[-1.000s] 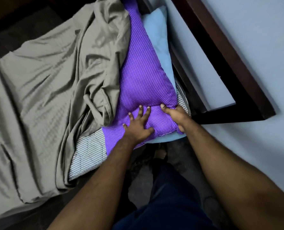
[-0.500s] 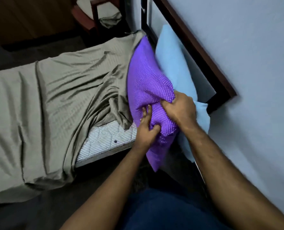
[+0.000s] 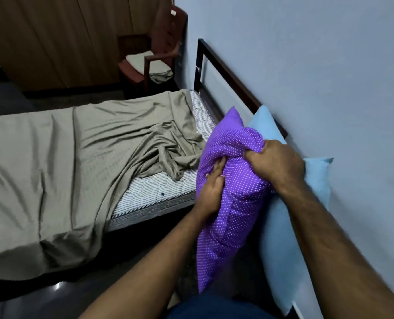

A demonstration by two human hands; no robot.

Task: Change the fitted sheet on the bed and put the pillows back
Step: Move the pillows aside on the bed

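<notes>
Right hand (image 3: 276, 163) and left hand (image 3: 211, 192) both grip the purple pillow (image 3: 232, 203), lifted right of the mattress (image 3: 156, 192), against the blue pillow (image 3: 281, 238).

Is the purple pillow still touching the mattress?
Apart. The head view shows the purple pillow lifted beside the bed in both hands, left hand and right hand, with dark floor visible between it and the mattress.

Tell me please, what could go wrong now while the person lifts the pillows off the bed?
1. Both hands, left hand and right hand, grip only the purple dotted pillow. The light blue pillow behind it is merely pinned against the wall, so it may slide to the floor.
2. The loose grey-green sheet hangs over the side of the striped mattress toward the floor; feet could catch it.
</notes>
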